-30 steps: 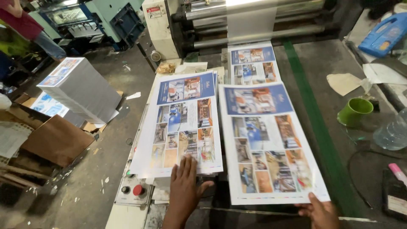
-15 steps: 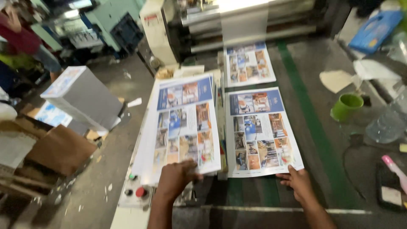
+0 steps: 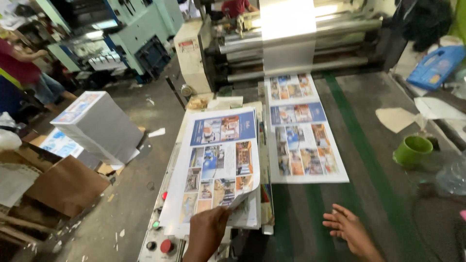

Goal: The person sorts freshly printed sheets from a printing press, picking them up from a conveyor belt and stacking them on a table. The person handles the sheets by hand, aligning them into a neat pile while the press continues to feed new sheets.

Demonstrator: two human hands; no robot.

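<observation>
The person's left hand (image 3: 208,232) is at the near edge of the stack of printed sheets (image 3: 218,165), and its fingers pinch the near right corner of the top sheet, which curls up a little from the others. The stack lies on the left part of the machine table, over the control panel (image 3: 160,237) with its red and green buttons. The right hand (image 3: 350,229) hovers over the dark table (image 3: 388,194) with the fingers spread and open, holding nothing, well apart from the stack. A laminated sheet (image 3: 303,143) lies flat just beside the stack, coming out from the rollers (image 3: 296,46) of the laminating machine. A green mug (image 3: 411,150) stands to the right. On the floor at left is a wrapped pile of paper (image 3: 94,126).
</observation>
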